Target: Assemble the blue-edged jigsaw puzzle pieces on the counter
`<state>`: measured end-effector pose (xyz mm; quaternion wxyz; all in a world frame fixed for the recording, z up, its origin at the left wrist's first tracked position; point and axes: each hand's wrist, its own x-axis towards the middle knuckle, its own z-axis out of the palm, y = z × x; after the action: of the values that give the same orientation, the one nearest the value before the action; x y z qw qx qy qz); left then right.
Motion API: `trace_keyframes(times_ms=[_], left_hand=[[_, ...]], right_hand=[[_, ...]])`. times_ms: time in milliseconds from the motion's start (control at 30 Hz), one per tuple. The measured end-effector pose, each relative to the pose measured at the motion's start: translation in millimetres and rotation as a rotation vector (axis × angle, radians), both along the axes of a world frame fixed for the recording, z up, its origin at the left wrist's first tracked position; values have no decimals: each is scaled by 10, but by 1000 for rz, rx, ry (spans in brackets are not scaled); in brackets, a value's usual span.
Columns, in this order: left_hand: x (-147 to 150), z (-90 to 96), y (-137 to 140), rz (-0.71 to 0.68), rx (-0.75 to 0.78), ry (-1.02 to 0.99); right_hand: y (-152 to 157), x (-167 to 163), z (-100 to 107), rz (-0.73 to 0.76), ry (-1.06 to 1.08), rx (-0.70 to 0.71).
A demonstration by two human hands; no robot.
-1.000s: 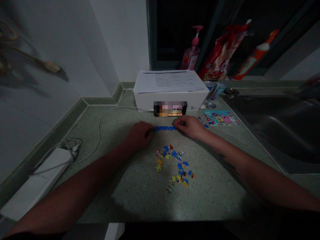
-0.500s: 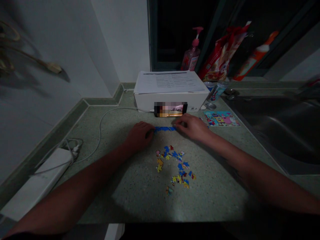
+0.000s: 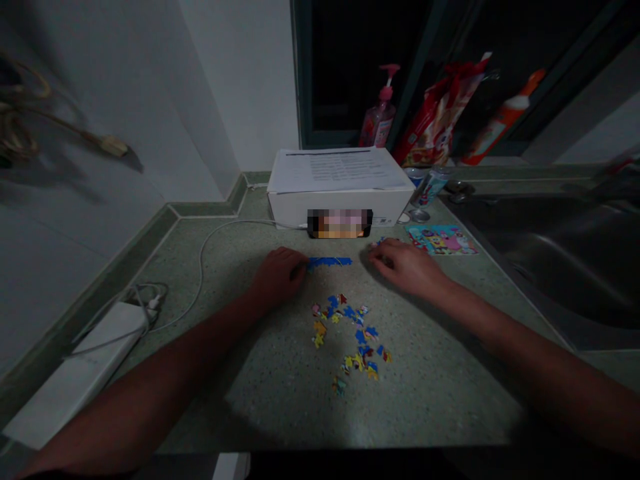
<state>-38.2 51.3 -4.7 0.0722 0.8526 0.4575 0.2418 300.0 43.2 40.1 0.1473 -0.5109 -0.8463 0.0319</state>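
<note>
Both curl, grips unclear: left hand (image 3: 280, 275) at the blue strip (image 3: 330, 261), right hand (image 3: 409, 268) apart.

left fingers (image 3: 299, 257): at blue puzzle strip (image 3: 330, 261) | right fingers (image 3: 388, 248): apart from strip

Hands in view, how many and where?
2: the left hand at the left end of the blue puzzle strip, the right hand past the strip's right end, apart from it, near the picture card. No other hand shows.
</note>
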Motion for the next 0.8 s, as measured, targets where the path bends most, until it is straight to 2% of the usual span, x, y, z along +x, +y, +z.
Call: trace_keyframes(times_ms=[167,367,567,800], left_hand=[[-9,-17,18,-11,15,-16],[-20,-17,25,-5,12,-5],[-13,-5,17,10,8,-6],[-7,16,10,5,-13,0]], right_hand=[[-96,76,-147,9,-38,96],[-107,-13,-222,175,35,215],[-109,-66,-324,219,55,190],[-121,-77,-299,204,87,156]])
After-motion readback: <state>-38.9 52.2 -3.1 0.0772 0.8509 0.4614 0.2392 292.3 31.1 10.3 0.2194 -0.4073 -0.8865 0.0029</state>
